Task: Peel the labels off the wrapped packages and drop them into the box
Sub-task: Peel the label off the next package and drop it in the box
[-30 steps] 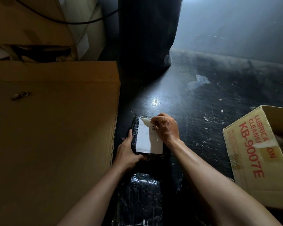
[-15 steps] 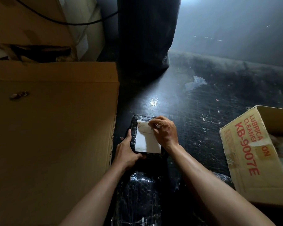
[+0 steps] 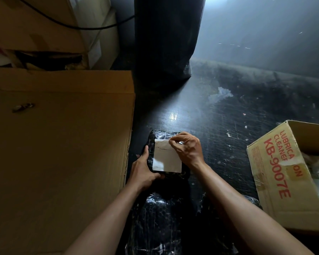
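Left of both hands lies a big flat cardboard sheet (image 3: pixel 59 144), with a small dark object on it too dim to identify. The left hand (image 3: pixel 143 170) is clamped on the near left edge of the wrapped package (image 3: pixel 151 144), thumb along its side, steadying it on the dark worktop (image 3: pixel 219 126). The white label (image 3: pixel 167 157) sits on top of the package, between the hands. A second ago it lay nearly flat with only its far right corner disturbed; now its far edge is folded back into a narrow raised strip, so I judge the peel has started but most of the label remains stuck. The right hand (image 3: pixel 187 148) is pinching that lifted far edge between thumb and fingertips. Nearer the body, between the forearms, sits another plastic-wrapped bundle (image 3: pixel 155 218), its shape lost in shadow. Well right of the right hand stands the open box (image 3: pixel 276 168) with red lettering, cut off by the frame's edge; what lies inside is pale and unclear. The label's print is too faint to read.
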A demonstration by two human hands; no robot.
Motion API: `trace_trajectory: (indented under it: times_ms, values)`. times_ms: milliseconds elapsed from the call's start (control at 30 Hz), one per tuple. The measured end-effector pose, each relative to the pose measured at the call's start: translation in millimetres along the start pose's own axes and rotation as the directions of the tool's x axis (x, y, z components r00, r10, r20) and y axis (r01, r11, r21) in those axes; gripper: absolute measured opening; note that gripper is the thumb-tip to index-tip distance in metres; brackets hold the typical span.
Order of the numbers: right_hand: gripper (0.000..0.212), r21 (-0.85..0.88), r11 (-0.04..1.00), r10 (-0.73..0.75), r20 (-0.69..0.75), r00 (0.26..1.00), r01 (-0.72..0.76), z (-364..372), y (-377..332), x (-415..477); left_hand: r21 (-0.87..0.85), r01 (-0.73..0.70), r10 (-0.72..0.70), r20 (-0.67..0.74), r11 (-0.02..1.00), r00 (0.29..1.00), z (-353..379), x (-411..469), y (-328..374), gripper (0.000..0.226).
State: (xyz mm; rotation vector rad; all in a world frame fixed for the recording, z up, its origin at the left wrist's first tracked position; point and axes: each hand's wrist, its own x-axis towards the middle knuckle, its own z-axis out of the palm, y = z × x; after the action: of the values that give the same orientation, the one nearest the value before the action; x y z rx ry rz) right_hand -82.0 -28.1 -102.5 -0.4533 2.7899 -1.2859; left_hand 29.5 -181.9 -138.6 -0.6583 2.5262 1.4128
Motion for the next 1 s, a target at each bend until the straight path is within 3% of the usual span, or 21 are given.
trace_trajectory:
  times_ms: [533,1000]
  values:
    - [0.008,0.149,0.988,0.047,-0.017,0.999,-0.044,-13.5,-9.3,-17.4,0.001,0.013,-0.013,0.036,1.0,0.999,-2.4,-0.9,3.5,0.131]
    - [0.009,0.119,0.993,0.015,-0.022,1.0,-0.012,-16.1,-18.5,-34.6,-0.006,0.02,-0.02,0.048,1.0,0.999,-2.7,-1.3,5.4,0.14]
